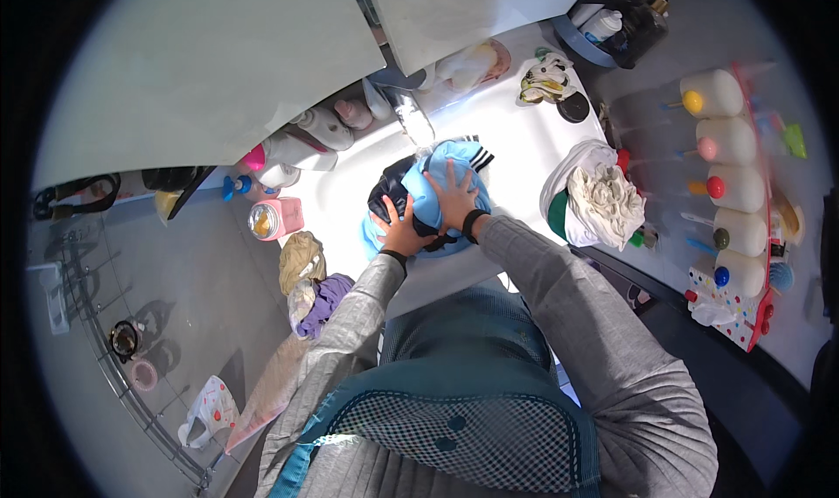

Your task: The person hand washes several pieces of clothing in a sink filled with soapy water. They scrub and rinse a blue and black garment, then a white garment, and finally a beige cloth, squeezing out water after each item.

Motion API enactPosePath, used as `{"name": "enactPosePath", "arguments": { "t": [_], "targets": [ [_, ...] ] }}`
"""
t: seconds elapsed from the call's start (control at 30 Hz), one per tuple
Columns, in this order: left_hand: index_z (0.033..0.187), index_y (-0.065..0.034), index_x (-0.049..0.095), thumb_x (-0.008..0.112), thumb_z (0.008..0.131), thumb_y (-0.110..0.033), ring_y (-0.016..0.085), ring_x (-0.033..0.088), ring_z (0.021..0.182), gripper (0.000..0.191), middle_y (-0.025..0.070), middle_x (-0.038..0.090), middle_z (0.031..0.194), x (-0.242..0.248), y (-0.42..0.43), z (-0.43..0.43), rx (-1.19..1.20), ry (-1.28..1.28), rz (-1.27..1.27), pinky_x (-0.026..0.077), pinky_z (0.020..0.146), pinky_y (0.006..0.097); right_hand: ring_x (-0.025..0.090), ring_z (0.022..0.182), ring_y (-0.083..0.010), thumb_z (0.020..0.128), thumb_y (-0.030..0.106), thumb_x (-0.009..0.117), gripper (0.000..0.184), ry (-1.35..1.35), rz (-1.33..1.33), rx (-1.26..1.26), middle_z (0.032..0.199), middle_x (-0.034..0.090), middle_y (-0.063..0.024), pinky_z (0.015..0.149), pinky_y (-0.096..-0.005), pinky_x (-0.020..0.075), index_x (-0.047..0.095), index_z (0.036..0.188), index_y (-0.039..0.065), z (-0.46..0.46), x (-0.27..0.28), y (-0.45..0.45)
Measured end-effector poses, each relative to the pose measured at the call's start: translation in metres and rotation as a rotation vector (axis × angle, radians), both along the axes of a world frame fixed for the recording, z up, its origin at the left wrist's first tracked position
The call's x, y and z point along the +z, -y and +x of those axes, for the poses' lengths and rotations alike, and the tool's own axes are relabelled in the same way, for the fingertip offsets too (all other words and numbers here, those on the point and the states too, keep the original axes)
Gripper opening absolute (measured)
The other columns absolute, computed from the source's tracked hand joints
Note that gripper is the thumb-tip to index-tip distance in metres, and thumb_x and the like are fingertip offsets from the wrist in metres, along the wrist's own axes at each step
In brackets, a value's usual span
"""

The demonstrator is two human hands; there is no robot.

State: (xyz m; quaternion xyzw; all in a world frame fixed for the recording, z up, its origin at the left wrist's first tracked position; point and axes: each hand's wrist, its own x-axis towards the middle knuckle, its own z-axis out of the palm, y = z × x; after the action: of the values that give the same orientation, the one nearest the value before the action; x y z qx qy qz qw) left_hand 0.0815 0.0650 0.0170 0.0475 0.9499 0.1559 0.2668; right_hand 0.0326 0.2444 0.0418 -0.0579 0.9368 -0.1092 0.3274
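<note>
A light blue garment [426, 187] with a black-and-white striped edge lies bunched together with a dark garment [391, 187] in a white sink [518, 164]. My left hand [401, 228] presses on the dark garment with its fingers spread. Close beside it, my right hand [456, 200] rests flat on the light blue cloth, fingers apart. A shiny metal faucet [414, 119] stands just beyond the pile. What lies beneath the cloth is hidden.
Bunched white clothing [606, 193] sits on the sink's right side. Tan cloth [301, 262] and purple cloth [328, 301] lie at its left edge, near a pink container [285, 216]. Bottles [324, 128] line the back; cabinet doors [216, 59] overhang them.
</note>
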Motion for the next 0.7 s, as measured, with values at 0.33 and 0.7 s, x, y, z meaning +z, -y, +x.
{"name": "enactPosePath", "arguments": {
  "t": [0.33,0.7],
  "targets": [
    [0.154,-0.0233,0.037,0.078,0.082,-0.054,0.064,0.005,0.142,0.089,0.0269,0.024,0.156,-0.009,-0.011,-0.081,0.046,0.141,0.054,0.004,0.113,0.0761,0.013,0.144,-0.0630,0.087,0.034,0.072,0.068,-0.240,0.036,0.049,0.165,0.016,-0.0180,0.105,-0.0712,0.0352,0.047,0.149,0.021,-0.055,-0.061,-0.012],
    [0.107,-0.0032,0.075,0.069,0.093,-0.013,0.009,0.062,0.092,0.018,-0.0018,0.071,0.096,0.040,-0.012,-0.066,0.769,0.290,1.218,0.047,0.087,0.0259,0.065,0.101,-0.0397,0.079,0.000,0.070,0.028,-0.373,-0.772,0.092,0.104,0.066,-0.0156,0.087,-0.0438,0.0526,0.063,0.106,0.003,-0.045,0.015,-0.066]
  ]
}}
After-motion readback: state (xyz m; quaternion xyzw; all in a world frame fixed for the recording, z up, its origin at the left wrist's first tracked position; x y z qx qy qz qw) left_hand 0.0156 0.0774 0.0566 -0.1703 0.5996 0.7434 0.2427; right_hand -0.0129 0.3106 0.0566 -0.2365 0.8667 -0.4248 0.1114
